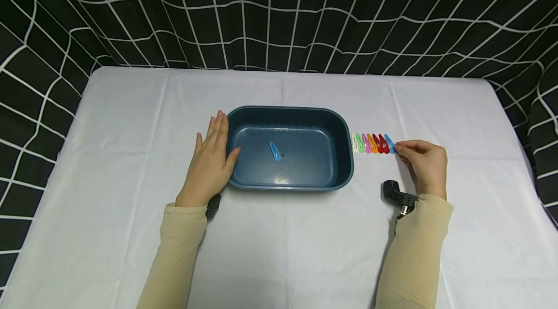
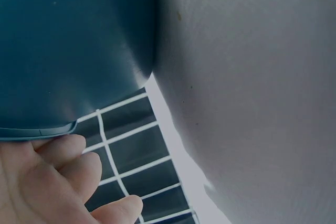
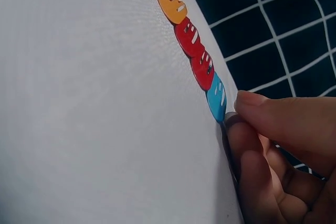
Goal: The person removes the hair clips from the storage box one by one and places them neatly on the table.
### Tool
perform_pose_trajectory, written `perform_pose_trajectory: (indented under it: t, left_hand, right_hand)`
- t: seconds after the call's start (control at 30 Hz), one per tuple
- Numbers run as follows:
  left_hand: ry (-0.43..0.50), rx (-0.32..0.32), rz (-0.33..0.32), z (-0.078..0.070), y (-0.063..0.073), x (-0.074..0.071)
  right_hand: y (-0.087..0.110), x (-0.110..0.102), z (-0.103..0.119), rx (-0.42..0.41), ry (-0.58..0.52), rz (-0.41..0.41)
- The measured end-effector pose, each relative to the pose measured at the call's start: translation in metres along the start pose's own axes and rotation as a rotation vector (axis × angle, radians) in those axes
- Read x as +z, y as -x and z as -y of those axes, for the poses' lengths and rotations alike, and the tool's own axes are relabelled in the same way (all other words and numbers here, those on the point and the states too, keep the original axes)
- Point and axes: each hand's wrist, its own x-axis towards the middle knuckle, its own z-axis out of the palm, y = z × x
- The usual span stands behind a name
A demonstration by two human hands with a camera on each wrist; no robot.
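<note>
A blue-grey plastic basin (image 1: 289, 189) stands on the white-covered table, with one blue hair clip (image 1: 274, 151) lying on its floor. My left hand (image 1: 208, 163) rests against the basin's left end, fingers (image 2: 79, 177) extended along the outside and thumb over the rim. To the right of the basin runs a row of snap hair clips in cream, green, pink, orange (image 3: 172, 7), red (image 1: 383, 144) and blue. At its right end, my right hand (image 1: 423, 161) pinches the edge of the blue clip (image 3: 216, 98) between thumb and forefinger; the other fingers are curled.
The white cloth (image 1: 283, 241) spreads over the table on all sides of the basin. Behind it hangs a black curtain (image 1: 279, 23) with a white grid. A black wrist-camera mount (image 1: 398, 195) juts from the right sleeve, just above the cloth.
</note>
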Motion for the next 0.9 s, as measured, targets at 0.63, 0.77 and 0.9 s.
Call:
perform_pose_trajectory:
  t: [0.63,0.77,0.9]
  left_hand:
    - [0.007,0.001,-0.006,0.0010,-0.0001,0.0009]
    - [0.006,-0.001,-0.007,0.0008,-0.0003,0.0012]
    - [0.004,-0.006,-0.003,0.0004,0.0000,0.0013]
  right_hand:
    - [0.0010,0.0008,-0.0009,0.039,-0.350,0.012]
    - [0.0013,0.0012,-0.0008,0.040,-0.377,0.006]
    - [0.0023,0.0012,0.0000,0.039,-0.385,-0.008]
